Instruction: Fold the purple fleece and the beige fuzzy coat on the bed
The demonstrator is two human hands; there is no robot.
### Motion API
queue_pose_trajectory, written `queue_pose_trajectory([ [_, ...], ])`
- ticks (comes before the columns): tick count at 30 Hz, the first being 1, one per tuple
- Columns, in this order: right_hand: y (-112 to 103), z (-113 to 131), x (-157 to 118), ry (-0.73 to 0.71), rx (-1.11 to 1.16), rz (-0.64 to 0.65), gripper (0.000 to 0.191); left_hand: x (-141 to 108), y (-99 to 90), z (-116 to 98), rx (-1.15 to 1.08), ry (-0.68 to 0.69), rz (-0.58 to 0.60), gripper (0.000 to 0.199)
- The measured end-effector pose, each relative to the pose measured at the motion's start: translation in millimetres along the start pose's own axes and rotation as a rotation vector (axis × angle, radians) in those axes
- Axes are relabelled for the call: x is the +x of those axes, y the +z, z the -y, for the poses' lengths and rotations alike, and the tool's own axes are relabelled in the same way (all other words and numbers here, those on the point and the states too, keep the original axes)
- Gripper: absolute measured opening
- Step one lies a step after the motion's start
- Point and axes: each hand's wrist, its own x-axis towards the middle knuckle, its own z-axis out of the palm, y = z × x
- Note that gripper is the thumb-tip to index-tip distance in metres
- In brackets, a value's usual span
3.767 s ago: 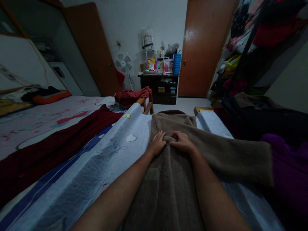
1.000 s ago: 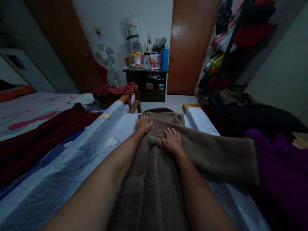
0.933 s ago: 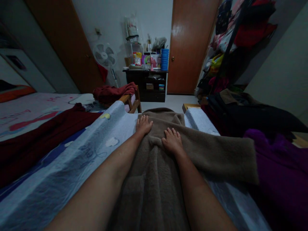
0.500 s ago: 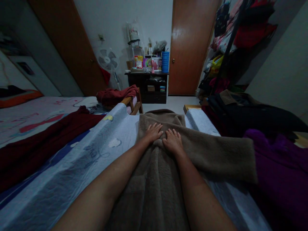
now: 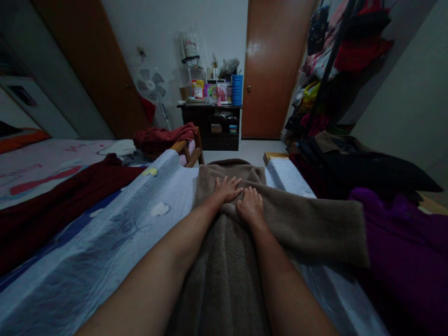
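Observation:
A brown fleecy coat (image 5: 227, 256) lies on the light blue bed cover (image 5: 164, 186), one sleeve (image 5: 315, 224) stretched across to the right. My left hand (image 5: 227, 189) rests flat on the coat's upper part, fingers spread. Close beside it, my right hand (image 5: 251, 205) also presses on the cloth with its fingers extended, just at the inner end of the sleeve. Neither hand grips anything. The cloth bunches in a fold beneath and between the two hands.
Dark red clothing (image 5: 70, 196) lies on the left, a purple garment (image 5: 402, 247) and dark clothes (image 5: 367, 168) on the right. Beyond the bed stand a fan (image 5: 152, 86), a black cabinet (image 5: 210, 126) and a brown door (image 5: 276, 70).
My left hand has slid slightly to the right over the coat, closer to my right hand. The whole view has shifted a little.

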Motion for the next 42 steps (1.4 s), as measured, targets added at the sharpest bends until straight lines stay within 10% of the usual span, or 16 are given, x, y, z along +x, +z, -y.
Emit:
queue_pose_trajectory([
  [9,-5,1,-1,0.068,0.003,0.004,0.071,5,1.2,-2,-0.011,-0.102,-0.292,0.045],
  [14,-5,1,0,0.077,0.001,0.004,0.073,-1,2.8,2,0.053,-0.486,-0.578,0.043],
  [23,-6,-4,2,-0.13,-0.042,0.038,0.057,-10,-0.1,25,0.0,-0.377,-0.19,0.064],
  [30,-9,-2,3,-0.484,0.083,0.148,0.056,-23,4.2,20,0.077,-0.318,-0.265,0.055],
  [42,-9,-9,14,-0.107,-0.071,0.132,0.075,-22,9.6,21,0.064,-0.338,-0.294,0.057],
])
